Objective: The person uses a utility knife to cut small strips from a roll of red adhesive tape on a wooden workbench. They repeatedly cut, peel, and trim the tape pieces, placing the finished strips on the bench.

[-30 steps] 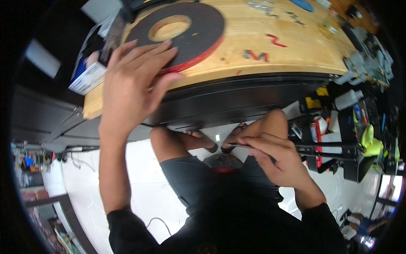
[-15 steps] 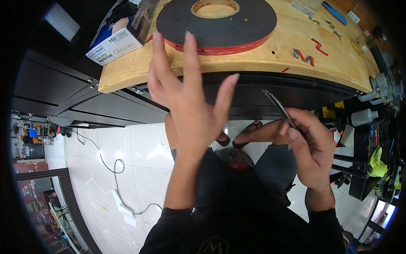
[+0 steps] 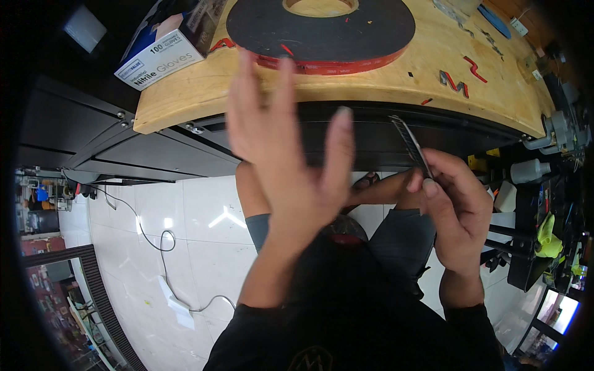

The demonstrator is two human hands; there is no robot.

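My left hand (image 3: 278,148) is raised in front of the bench edge with its fingers spread, blurred by motion. A small red sliver (image 3: 286,49) shows just beyond one fingertip; whether it touches the finger or lies on the tape I cannot tell. Behind the hand, a large roll of dark grey tape (image 3: 346,40) with a red edge lies flat on the wooden bench. At the right, in front of the black drawer, my right hand (image 3: 455,207) pinches a thin dark snap-off blade (image 3: 409,143) between thumb and fingers, tip pointing up and away.
A glove box (image 3: 162,59) stands at the bench's left corner, beside a red letter-shaped piece (image 3: 221,44). A grey-and-red M-shaped piece (image 3: 455,83) and a red zigzag strip (image 3: 475,69) lie at right. A cable (image 3: 145,226) runs over the tiled floor. A black tool cart (image 3: 526,260) stands right.
My left hand has shifted slightly right, uncovering the red letter-shaped piece. A red sliver now shows by its fingertip. The blade in my right hand has turned, showing its flat side.
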